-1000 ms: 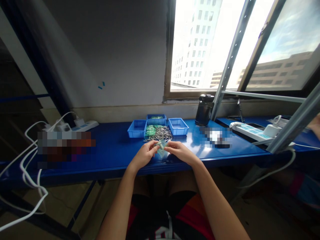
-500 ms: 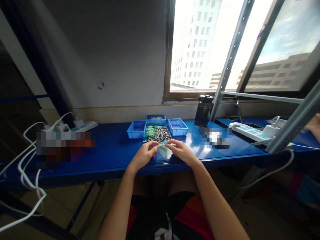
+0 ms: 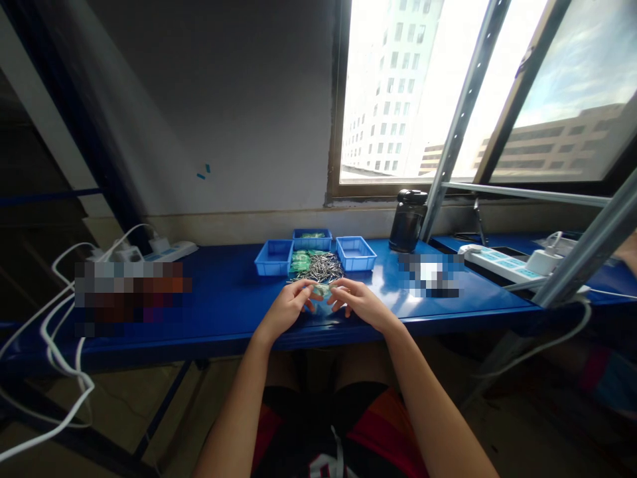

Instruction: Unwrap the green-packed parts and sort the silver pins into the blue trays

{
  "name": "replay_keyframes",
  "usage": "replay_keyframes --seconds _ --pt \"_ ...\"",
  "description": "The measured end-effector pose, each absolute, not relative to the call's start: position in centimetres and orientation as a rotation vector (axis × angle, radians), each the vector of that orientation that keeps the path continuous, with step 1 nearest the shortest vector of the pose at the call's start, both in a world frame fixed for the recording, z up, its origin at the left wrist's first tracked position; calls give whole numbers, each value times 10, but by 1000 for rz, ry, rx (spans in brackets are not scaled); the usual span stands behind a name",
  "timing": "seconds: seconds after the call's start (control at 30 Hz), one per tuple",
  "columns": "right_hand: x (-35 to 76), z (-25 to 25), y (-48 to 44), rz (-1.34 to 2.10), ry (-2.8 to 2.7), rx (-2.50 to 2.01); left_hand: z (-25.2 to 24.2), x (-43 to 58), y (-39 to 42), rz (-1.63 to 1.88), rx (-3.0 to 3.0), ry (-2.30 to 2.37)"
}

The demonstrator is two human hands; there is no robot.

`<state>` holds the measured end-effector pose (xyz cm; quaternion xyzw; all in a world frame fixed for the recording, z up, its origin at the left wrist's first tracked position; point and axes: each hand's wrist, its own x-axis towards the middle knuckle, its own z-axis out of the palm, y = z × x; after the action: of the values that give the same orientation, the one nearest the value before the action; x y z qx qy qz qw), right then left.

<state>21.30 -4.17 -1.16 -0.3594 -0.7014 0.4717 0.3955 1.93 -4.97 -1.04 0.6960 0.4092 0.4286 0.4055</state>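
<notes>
My left hand [image 3: 287, 308] and my right hand [image 3: 360, 302] meet over the front of the blue bench [image 3: 223, 299]. Both pinch a small clear, greenish plastic bag [image 3: 322, 292] between their fingertips. Just beyond the hands lies a heap of small metal pins [image 3: 322, 267], with a pile of green bags [image 3: 299, 259] at its left. Three blue trays stand behind: a left tray [image 3: 273, 257], a back tray [image 3: 312, 236] with green pieces, and a right tray [image 3: 355, 252].
A black jar [image 3: 407, 219] stands near the window. White power strips lie at the left [image 3: 169, 251] and right [image 3: 497, 260], with white cables [image 3: 54, 345] hanging off the left end. Slanted metal rails [image 3: 582, 255] cross at the right. Another person's hand [image 3: 628, 249] shows at the right edge.
The bag between my fingertips has shifted from hanging flat and stretched to being bunched close between both hands. My hands have drawn slightly nearer each other.
</notes>
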Motion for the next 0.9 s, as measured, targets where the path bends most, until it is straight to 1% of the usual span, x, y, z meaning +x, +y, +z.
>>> replay_keyframes --seconds 0.5,0.9 --pt "213 -12 -42 1089 -1872 -897 -11 19 -51 1070 1797 1041" --pt "214 -9 -44 1089 -1879 -892 -9 19 -55 1050 1794 1022"
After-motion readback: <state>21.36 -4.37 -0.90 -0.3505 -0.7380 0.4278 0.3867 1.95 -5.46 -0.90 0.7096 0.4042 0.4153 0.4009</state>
